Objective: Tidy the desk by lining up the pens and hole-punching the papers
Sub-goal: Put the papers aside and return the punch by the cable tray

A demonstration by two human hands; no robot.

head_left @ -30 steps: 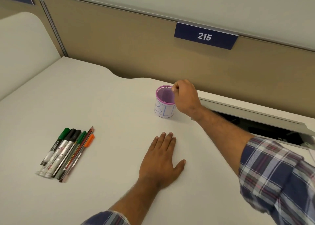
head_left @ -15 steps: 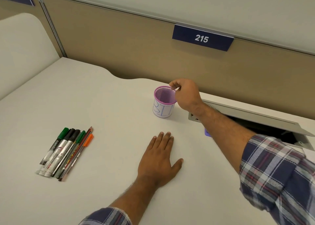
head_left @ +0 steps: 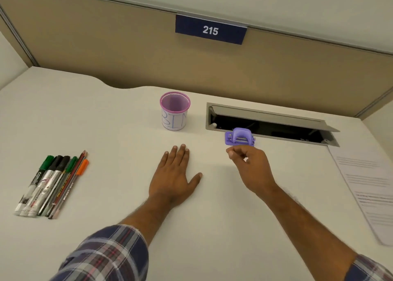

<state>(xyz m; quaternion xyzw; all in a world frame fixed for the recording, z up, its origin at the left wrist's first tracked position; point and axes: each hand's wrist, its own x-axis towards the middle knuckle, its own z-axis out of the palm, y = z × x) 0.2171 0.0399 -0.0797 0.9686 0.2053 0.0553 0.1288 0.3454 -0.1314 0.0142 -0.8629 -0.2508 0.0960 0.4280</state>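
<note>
Several pens and markers (head_left: pixel 53 185) lie side by side in a row at the left of the white desk (head_left: pixel 106 131). A small purple hole punch (head_left: pixel 239 136) sits in front of the cable slot. My right hand (head_left: pixel 253 168) hovers just in front of the punch with loosely curled fingers that hold nothing; the fingertips are near its front edge. My left hand (head_left: pixel 172 176) rests flat on the desk, fingers straight. Printed papers (head_left: pixel 370 187) lie at the right edge, partly cut off by the frame.
A purple mesh cup (head_left: pixel 174 114) with a paper label reading BIN stands at the back centre. An open grey cable slot (head_left: pixel 270 119) runs behind the punch. A beige partition with a sign reading 215 (head_left: pixel 210 30) closes the back.
My right hand has left the rim of the purple cup and come back and to the right, to the hole punch. The view swung right, showing the punch and papers. The left hand stayed flat.
</note>
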